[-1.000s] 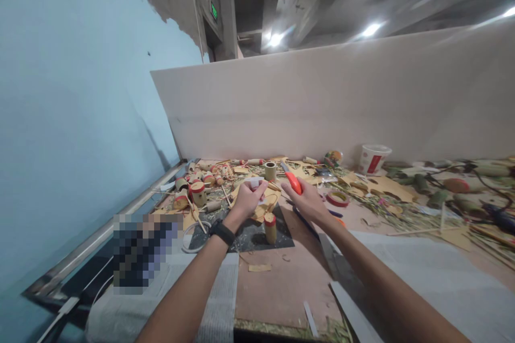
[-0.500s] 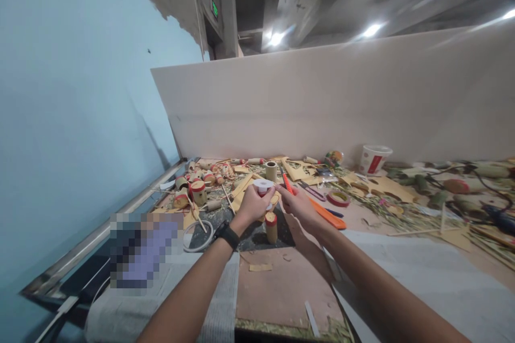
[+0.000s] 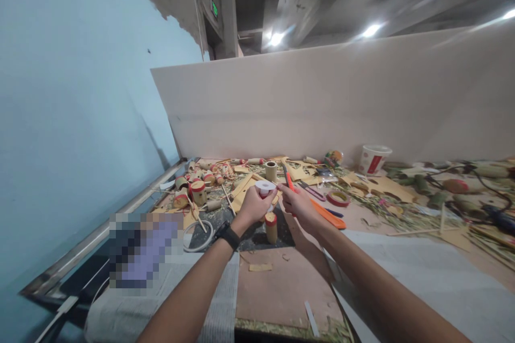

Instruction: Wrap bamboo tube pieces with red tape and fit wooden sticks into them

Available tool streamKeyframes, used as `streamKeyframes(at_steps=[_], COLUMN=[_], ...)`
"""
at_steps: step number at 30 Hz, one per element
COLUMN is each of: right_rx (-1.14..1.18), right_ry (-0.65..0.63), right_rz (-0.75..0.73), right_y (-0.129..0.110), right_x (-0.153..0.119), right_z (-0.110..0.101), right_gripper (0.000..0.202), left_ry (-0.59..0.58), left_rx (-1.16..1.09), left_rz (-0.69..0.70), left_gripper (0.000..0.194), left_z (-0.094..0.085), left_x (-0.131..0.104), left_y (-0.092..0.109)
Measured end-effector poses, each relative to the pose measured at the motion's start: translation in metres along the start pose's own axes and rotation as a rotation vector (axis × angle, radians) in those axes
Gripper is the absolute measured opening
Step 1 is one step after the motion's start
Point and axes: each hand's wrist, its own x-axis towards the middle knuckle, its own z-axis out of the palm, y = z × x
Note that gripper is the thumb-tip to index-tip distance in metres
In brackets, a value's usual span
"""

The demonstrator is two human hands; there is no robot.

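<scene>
Holding a white spool [image 3: 265,186] over the far part of the dark mat [image 3: 249,238], which serves as the point of reference, the left hand [image 3: 254,204] has its fingers closed about the spool's sides, flat face upward. Above the mat's right side, the right hand [image 3: 300,204] is curled around a red cutter [image 3: 288,178], blade end pointing away from the wearer. Its thumb and forefinger tips are brought together just beside the spool (anything pinched between them is too small to tell).

On the mat stands a red-topped bamboo piece [image 3: 271,229], upright, nearer the wearer than the spool. Beyond the mat stands an open bamboo tube [image 3: 271,172], also upright. Right of the mat lie an orange tool [image 3: 330,218] and a roll of tape [image 3: 338,198]; farther out on that side, toward the partition, a white paper cup [image 3: 375,161] was noted. At the mat's left edge rests a loop of pale cable [image 3: 185,241]; beyond it, up and left of the mat, are jumbled more bamboo pieces [image 3: 198,193], several with red ends. Newspaper [image 3: 215,300] is spread on the near left side of the mat.
</scene>
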Motion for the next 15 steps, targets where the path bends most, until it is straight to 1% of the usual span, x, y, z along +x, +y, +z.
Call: streamKeyframes(at_steps=[4, 11, 15], right_rx=[0.011, -0.021, -0.055], right_ry=[0.016, 0.104, 0.115], right_rz=[0.004, -0.030, -0.049], right_y=[-0.0003, 0.0041, 0.0040], right_x=[0.0018, 0.0058, 0.0052], right_z=[-0.0022, -0.0071, -0.0077], right_gripper=[0.045, 0.044, 0.043], left_ry=[0.007, 0.029, 0.057], left_rx=[0.016, 0.057, 0.088], left_rz=[0.007, 0.011, 0.009], left_gripper=[0.023, 0.022, 0.019], left_z=[-0.0003, -0.0011, -0.0022], left_x=[-0.0003, 0.0005, 0.0010], left_y=[0.0012, -0.0022, -0.0049])
